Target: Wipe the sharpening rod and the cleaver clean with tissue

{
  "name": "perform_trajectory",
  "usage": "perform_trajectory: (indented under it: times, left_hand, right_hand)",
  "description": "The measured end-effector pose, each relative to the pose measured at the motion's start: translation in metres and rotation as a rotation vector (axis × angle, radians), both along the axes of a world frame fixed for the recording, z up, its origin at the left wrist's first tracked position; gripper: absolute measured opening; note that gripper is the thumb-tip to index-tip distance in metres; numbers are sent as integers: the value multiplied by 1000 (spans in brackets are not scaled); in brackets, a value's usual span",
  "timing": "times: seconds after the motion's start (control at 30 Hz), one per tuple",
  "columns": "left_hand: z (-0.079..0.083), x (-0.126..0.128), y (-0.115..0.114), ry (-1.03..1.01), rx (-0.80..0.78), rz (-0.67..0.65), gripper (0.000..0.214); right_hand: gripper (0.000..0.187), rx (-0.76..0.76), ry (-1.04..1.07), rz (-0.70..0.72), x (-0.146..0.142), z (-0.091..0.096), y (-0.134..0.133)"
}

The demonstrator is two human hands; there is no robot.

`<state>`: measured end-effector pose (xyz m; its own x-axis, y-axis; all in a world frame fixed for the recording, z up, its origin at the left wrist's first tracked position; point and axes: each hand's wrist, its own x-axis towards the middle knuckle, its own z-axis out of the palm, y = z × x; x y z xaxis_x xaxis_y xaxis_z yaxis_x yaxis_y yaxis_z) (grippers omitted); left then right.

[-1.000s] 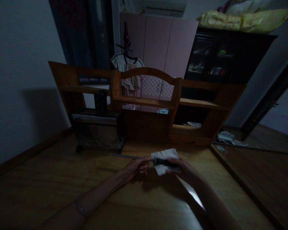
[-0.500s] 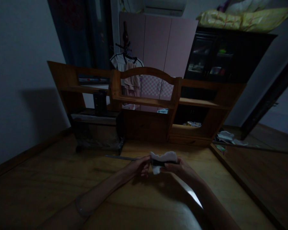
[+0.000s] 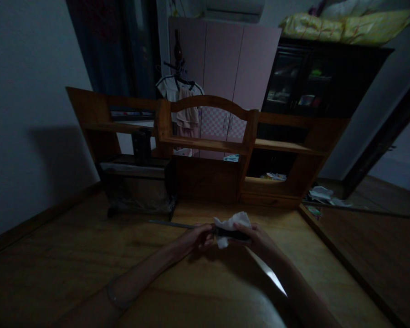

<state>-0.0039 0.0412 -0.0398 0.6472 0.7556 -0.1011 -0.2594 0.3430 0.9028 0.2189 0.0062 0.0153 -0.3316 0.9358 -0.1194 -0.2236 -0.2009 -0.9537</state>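
Above the wooden surface I hold a long, thin tool with a black handle (image 3: 227,233) and a narrow grey blade or shaft (image 3: 171,224) pointing left. My left hand (image 3: 197,238) is closed around it where the grey part meets the handle. A crumpled white tissue (image 3: 233,222) is wrapped partly about the handle, one end hanging below. My right hand (image 3: 256,236) grips tissue and handle together at the right end, thumb on top. Dim light leaves the tool's exact kind unclear.
A wooden shelf unit (image 3: 208,146) stands across the far edge of the wooden surface (image 3: 177,291). At left is a dark, plastic-wrapped boxy item (image 3: 140,189) with a black object (image 3: 141,146) on top. A bright light patch (image 3: 273,275) lies beside my right forearm.
My right thumb and fingers have shifted up over the tissue, which now bunches higher and covers more of the handle. The left hand has barely moved.
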Motion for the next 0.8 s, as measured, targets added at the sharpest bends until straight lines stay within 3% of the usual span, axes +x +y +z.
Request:
perform_trajectory:
  times: [0.3,0.53,0.67,0.8]
  left_hand:
    - [12,2,-6,7,-60,-36,39]
    - [10,-2,-4,8,-86,-26,39]
    - [9,-5,-3,11,-75,-59,41]
    - [11,-3,-7,41,-53,-22,39]
  right_hand:
    - [26,-95,-15,-221,8,3,7]
    - [23,-102,-76,-384,27,-5,18]
    - [22,-100,105,-471,36,-13,29]
    - [26,-92,300,-356,27,-17,29]
